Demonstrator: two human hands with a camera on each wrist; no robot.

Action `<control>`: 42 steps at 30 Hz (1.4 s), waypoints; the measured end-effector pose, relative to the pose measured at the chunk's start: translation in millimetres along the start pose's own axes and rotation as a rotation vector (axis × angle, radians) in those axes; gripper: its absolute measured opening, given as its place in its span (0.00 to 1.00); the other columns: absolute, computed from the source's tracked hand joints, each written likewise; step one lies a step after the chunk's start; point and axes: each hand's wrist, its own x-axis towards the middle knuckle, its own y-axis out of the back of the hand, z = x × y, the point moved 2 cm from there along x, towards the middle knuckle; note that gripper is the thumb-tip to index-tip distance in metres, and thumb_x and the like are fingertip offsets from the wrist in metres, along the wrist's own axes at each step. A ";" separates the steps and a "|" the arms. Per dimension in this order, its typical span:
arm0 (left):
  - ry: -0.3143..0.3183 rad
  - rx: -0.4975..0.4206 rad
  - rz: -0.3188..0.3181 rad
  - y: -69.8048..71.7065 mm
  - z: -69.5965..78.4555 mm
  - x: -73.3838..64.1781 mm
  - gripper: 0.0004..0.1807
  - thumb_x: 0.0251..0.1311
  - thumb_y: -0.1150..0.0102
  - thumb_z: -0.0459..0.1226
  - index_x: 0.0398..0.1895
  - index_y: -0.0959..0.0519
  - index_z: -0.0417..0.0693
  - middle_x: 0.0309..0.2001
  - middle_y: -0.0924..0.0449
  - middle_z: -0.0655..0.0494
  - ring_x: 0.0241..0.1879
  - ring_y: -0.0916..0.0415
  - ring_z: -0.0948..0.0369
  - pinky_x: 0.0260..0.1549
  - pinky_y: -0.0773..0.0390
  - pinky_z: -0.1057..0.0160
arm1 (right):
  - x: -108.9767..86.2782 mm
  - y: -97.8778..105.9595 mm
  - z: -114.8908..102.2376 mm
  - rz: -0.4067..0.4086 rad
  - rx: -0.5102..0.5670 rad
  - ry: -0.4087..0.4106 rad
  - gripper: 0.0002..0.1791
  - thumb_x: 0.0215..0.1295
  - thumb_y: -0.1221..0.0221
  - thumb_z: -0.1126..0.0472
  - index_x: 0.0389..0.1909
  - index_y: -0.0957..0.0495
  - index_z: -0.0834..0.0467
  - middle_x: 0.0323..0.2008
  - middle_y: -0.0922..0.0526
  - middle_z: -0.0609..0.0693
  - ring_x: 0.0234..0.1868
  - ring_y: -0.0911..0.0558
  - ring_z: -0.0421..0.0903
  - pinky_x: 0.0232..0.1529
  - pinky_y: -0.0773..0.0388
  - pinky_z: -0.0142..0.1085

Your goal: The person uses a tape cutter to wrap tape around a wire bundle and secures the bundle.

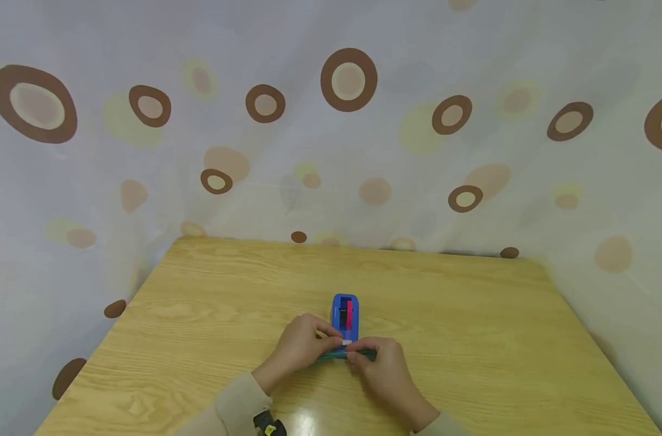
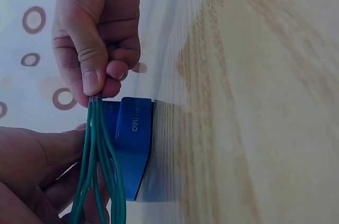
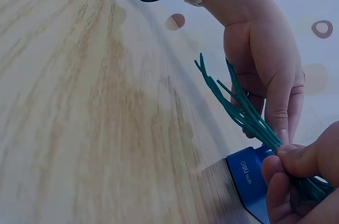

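A bundle of thin green wires (image 2: 95, 155) lies across the front end of a blue tape dispenser (image 1: 337, 303). My right hand (image 1: 386, 363) pinches the bundle between thumb and curled fingers. A shiny band, like clear tape, circles the wires at its fingertips in the left wrist view. On the other side, my left hand (image 1: 300, 344) brings thumb and index fingertip together close to the dispenser's front. They pinch at the tape (image 1: 346, 343) beside the bundle; their tips are partly hidden by the wires. Loose wire ends spread out past the left hand in the right wrist view.
The dispenser stands on a wood-grain table (image 1: 211, 290), its red wheel (image 1: 349, 315) facing up. A pale curtain (image 1: 309, 151) with brown rings surrounds the table's back and sides. A black device (image 1: 269, 422) is worn on the left wrist.
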 end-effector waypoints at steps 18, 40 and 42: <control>-0.006 -0.017 -0.007 4.2 4.3 -2.2 0.04 0.59 0.31 0.40 0.33 0.10 0.53 0.38 0.13 0.61 0.28 0.21 0.70 0.26 0.23 0.66 | -3.7 2.2 -8.6 0.010 0.004 0.017 0.03 0.62 0.33 0.66 0.35 0.12 0.58 0.40 0.13 0.48 0.50 0.17 0.51 0.53 0.23 0.51; -0.009 -0.077 -0.028 12.0 23.0 -5.5 0.06 0.61 0.32 0.40 0.35 0.10 0.49 0.40 0.15 0.61 0.30 0.19 0.67 0.25 0.21 0.65 | -1.6 13.4 -18.6 0.028 0.030 0.037 0.03 0.60 0.33 0.69 0.34 0.13 0.60 0.33 0.13 0.49 0.34 0.16 0.41 0.33 0.20 0.30; -0.010 -0.081 -0.029 12.6 24.9 -5.7 0.06 0.61 0.32 0.40 0.35 0.10 0.49 0.40 0.15 0.61 0.31 0.19 0.67 0.26 0.21 0.65 | -1.9 14.9 -20.2 0.021 0.049 0.033 0.03 0.61 0.34 0.69 0.35 0.13 0.61 0.33 0.13 0.51 0.31 0.16 0.41 0.31 0.20 0.30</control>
